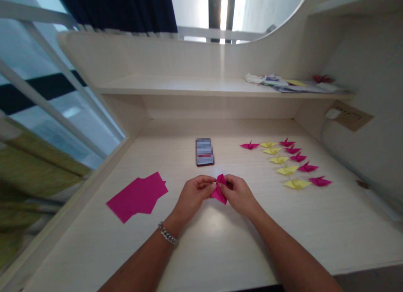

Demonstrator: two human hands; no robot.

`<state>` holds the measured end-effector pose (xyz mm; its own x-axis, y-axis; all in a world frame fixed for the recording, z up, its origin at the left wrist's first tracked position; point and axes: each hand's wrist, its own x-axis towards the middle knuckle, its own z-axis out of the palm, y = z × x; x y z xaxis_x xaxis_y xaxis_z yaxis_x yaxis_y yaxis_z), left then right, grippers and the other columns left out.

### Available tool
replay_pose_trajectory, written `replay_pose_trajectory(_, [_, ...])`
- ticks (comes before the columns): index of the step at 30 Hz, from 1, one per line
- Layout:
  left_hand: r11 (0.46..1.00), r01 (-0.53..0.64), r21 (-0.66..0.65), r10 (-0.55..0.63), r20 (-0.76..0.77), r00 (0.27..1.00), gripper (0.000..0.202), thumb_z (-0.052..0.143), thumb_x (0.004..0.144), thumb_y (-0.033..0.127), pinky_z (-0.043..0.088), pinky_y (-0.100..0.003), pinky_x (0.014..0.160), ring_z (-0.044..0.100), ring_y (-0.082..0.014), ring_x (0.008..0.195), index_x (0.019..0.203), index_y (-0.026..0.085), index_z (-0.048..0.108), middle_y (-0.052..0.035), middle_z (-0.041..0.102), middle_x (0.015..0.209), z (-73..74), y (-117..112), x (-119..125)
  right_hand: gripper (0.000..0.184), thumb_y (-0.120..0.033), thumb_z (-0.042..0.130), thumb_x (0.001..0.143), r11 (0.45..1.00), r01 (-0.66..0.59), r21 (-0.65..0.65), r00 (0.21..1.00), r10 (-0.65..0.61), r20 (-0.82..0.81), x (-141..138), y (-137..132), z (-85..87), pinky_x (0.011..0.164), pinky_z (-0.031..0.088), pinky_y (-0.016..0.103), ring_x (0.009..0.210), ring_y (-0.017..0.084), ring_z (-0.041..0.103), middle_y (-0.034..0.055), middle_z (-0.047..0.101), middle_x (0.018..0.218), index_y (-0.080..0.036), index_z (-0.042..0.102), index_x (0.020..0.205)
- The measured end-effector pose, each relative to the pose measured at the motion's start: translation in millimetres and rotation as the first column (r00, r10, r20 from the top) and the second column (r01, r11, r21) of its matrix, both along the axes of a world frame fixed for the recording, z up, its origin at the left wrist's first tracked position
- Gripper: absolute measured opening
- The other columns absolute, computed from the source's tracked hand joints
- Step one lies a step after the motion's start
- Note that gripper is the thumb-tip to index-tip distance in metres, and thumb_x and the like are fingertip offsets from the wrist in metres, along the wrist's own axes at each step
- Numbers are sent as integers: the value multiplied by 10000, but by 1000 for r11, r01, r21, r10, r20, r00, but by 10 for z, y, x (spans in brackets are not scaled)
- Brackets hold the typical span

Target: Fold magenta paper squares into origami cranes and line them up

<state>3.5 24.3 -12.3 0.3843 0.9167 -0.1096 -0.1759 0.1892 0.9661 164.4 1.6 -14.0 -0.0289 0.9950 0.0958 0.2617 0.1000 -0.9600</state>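
A partly folded piece of pink origami paper is held upright between my two hands, above the middle of the desk. My left hand pinches its left side with thumb and fingers. On the other side, my right hand grips the paper, its thumb pressed on the front face. My fingers cover part of the folds. To the left lie several loose pink paper sheets, overlapping one another. At the right stand rows of finished paper cranes, with yellow cranes beside pink cranes.
A phone with a blurred screen lies beyond my hands on the desk. Papers rest on the shelf behind. A white plug and cable run from the right wall socket. White rails stand at the left.
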Motion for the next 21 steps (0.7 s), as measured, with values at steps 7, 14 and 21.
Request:
replay_pose_trajectory(7, [1000,9,1,-9,-5,1000,235,760,671,281,518,-287,680,634,-147,675,826,122,684,-62,699,759,3,-16,18,103,-240,642,714,999,26,-42,993,-31,-116,11,21,-5,568,433,253,613,140,550,17,639,685,-159,661,774])
replay_pose_trajectory(14, [1000,17,15,-16,-46,999,224,744,687,255,504,-276,662,625,-142,662,866,126,699,-61,703,763,53,-8,-25,182,-260,645,730,984,-144,-100,948,108,-299,57,19,63,659,471,285,677,152,598,33,687,778,-160,701,873])
replay_pose_trajectory(21, [1000,31,-7,-31,-44,999,214,735,695,251,517,-302,696,646,-155,691,868,134,691,-65,711,790,27,-13,-14,166,-296,632,772,998,-33,-48,983,23,-185,15,22,29,626,461,270,661,153,597,41,697,750,-163,721,818])
